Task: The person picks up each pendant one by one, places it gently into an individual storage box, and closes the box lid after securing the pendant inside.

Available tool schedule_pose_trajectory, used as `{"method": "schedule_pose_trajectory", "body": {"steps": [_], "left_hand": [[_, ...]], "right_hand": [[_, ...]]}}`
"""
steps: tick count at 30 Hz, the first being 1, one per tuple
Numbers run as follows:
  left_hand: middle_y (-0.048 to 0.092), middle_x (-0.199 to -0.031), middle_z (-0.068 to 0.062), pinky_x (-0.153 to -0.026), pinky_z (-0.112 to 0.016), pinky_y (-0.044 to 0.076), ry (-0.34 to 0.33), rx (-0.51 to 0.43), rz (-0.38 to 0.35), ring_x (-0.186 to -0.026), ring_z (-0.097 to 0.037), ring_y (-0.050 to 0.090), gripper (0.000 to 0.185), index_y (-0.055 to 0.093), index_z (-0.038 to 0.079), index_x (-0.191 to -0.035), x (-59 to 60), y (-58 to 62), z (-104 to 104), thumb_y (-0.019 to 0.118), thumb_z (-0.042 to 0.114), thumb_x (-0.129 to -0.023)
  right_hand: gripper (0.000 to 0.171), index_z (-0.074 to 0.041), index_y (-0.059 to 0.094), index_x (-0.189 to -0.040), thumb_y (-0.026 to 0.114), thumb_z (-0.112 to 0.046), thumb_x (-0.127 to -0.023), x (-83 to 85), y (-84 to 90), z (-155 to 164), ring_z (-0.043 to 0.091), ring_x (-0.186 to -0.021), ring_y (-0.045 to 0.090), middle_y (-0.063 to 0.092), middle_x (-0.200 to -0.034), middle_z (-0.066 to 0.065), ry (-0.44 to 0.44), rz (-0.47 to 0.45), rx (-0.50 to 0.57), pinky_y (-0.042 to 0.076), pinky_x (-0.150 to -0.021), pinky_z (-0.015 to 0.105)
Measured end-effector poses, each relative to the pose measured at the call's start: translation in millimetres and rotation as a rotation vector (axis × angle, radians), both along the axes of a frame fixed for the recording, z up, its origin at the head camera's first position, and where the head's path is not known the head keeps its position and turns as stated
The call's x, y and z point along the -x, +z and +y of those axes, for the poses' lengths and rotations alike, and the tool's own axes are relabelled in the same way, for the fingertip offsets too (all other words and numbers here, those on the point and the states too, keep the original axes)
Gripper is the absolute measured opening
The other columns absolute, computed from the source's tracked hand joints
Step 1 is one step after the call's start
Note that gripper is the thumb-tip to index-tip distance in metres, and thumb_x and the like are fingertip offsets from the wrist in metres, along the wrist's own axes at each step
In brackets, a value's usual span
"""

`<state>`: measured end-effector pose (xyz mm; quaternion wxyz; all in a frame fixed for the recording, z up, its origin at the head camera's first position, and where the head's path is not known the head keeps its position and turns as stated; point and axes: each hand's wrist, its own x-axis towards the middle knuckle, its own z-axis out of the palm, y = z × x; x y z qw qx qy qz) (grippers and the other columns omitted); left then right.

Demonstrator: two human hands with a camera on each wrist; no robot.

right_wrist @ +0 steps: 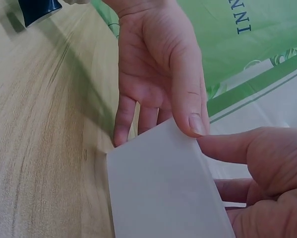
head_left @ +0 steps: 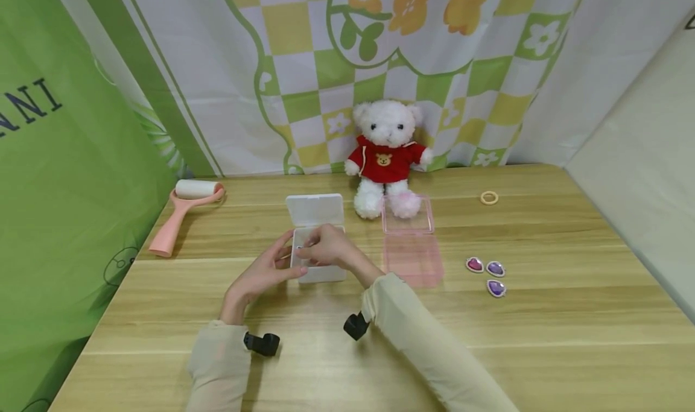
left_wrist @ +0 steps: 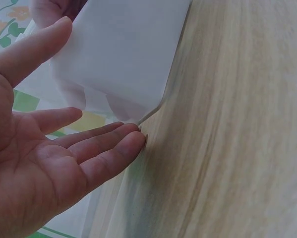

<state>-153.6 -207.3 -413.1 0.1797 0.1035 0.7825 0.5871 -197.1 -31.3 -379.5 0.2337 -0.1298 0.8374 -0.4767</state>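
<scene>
— Well, how will that white box (head_left: 317, 243) under your hands take a hold?

— Likely light, stiff, slippery plastic. Your left hand (head_left: 260, 277) lies spread against its near-left edge; your right hand (head_left: 331, 250) pinches its rim above. Hold the side walls.

— Counts?

— One table (head_left: 543, 315), one bear (head_left: 387, 158), one roller (head_left: 181, 213), two boxes, three gems (head_left: 487, 273), one ring (head_left: 489, 198).

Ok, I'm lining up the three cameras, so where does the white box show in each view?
Head: the white box lies open at table centre, between both hands.
Left wrist: top middle, a white panel above the left hand.
Right wrist: bottom centre, left hand's thumb on its upper edge.
Shared landmark: the left hand, beside the box on the wooden table.
</scene>
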Motion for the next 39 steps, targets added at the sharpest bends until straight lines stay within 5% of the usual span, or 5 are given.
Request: {"method": "schedule_pose_trajectory", "body": {"steps": [9,26,39], "left_hand": [[0.024,-0.143,-0.022,-0.098,-0.05,0.032,0.001,0.005,-0.002,-0.125,-0.037,0.034,0.089,0.006,0.016,-0.146,-0.1,1.2,0.5,0.068,0.024,-0.081],[0.026,-0.142,-0.023,-0.097,-0.048,0.034,-0.012,-0.016,0.001,-0.124,-0.035,0.037,0.089,0.007,0.017,-0.146,-0.2,3.0,1.8,0.068,0.024,-0.081],[0.023,-0.144,-0.02,-0.1,-0.05,0.03,-0.018,0.012,0.0,-0.127,-0.035,0.032,0.089,0.005,0.018,-0.146,-0.5,1.4,-0.4,0.067,0.027,-0.082]], "right_hand": [[0.019,-0.001,0.064,-0.08,0.073,-0.018,-0.076,0.5,1.9,-2.3,0.015,-0.058,0.058,0.061,-0.066,0.006,-0.032,0.002,-0.05,0.049,-0.051,0.023],[0.018,-0.004,0.068,-0.069,0.077,-0.019,-0.068,-2.6,0.9,-6.3,0.01,-0.057,0.047,0.058,-0.062,-0.001,0.048,0.167,-0.182,0.037,-0.049,0.018],[0.019,-0.006,0.07,-0.083,0.074,-0.022,-0.073,-1.7,1.9,-6.4,0.012,-0.068,0.056,0.065,-0.077,0.001,0.073,0.145,-0.201,0.045,-0.057,0.021]]}}
